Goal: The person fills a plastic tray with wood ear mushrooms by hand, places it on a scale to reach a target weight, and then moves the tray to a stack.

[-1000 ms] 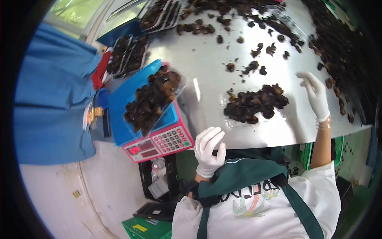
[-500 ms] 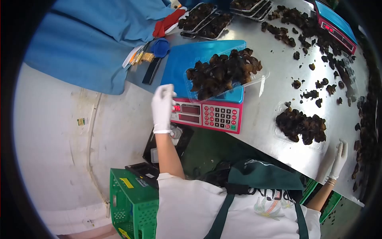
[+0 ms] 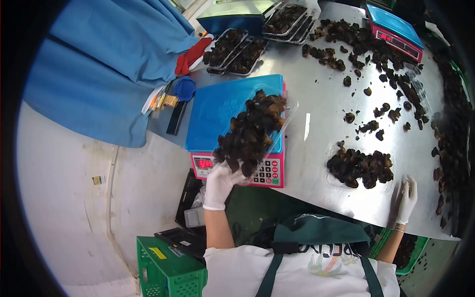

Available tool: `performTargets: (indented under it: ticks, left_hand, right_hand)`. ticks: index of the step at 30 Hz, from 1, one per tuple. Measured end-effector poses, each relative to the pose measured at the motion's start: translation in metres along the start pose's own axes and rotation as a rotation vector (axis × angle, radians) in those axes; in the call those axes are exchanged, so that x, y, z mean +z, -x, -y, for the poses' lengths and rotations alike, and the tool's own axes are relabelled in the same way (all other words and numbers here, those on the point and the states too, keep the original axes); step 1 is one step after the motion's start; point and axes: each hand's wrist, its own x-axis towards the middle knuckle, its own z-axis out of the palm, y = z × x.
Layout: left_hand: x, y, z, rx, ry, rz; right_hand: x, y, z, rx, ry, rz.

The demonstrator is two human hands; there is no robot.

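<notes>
My gloved left hand (image 3: 221,185) grips the lower end of a clear plastic tray filled with dark brown fungus (image 3: 252,129). The tray lies tilted over the blue pan of the pink scale (image 3: 210,116) and covers part of its keypad; the red display beside my hand is lit. My gloved right hand (image 3: 407,200) rests near the metal table's front edge, its fingers close together and nothing visible in them. Just left of it, a second filled clear tray (image 3: 360,167) sits on the table.
Filled trays (image 3: 225,48) and a further stack (image 3: 285,20) stand at the back. Loose fungus pieces (image 3: 391,74) spread over the metal table (image 3: 311,148). Another scale (image 3: 394,27) is at the back right. A green crate (image 3: 170,267) stands below left.
My left hand has moved from beside the scale onto the tray, which now sits more steeply angled and nearer me. The view has shifted slightly. My right hand stays near the table edge.
</notes>
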Motion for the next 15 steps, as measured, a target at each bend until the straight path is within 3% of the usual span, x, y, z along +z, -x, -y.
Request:
performTargets:
  ticks: [5, 8, 12, 15]
  left_hand:
    - [0.014, 0.007, 0.005, -0.003, 0.305, 0.082]
    - [0.036, -0.006, -0.013, -0.029, 0.286, 0.177]
    - [0.067, -0.061, -0.037, 0.091, 0.054, 0.137]
    - [0.092, -0.115, -0.059, 0.101, -0.018, 0.309]
  right_hand:
    - [0.001, 0.0, -0.017, 0.022, -0.111, -0.023]
    - [0.003, 0.003, -0.015, -0.017, -0.053, -0.041]
    - [0.006, 0.005, -0.01, -0.046, 0.026, -0.067]
    - [0.006, 0.009, 0.006, -0.042, 0.112, -0.066]
